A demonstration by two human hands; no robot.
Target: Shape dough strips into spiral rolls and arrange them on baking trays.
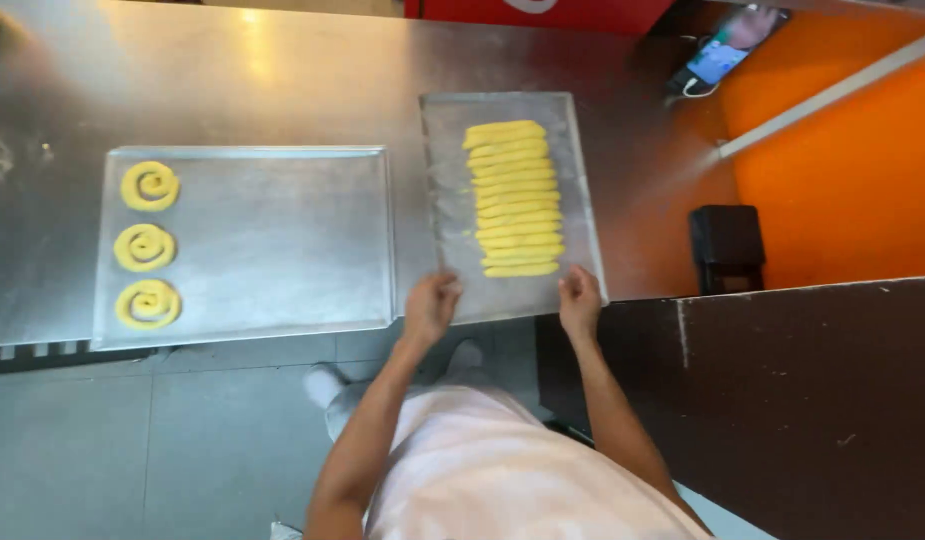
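So right now I've got both hands on the near edge of the smaller metal tray (444, 215), the one sitting right of centre on the steel table (282, 80). My left hand (431, 306) is curled over the near-left corner, my right hand (579, 301) pinches the near-right corner, fingers closed on the rim on both sides. The tray pokes a little past the table edge toward me.

On it is a neat stack of yellow dough strips (514, 198), lying crosswise in a row from the far end down to about the middle. They look soft and raw, so I'd guess they'd slide or squish together if the tray tips. The tray itself looks thin and stiff, probably light, and kinda slick on that steel top. Gripping the two near corners seems like the sane spot, keeping it level.

Over in the left half of the frame is a bigger baking sheet (282, 240) with three dough spirals (147, 245) down its left side.
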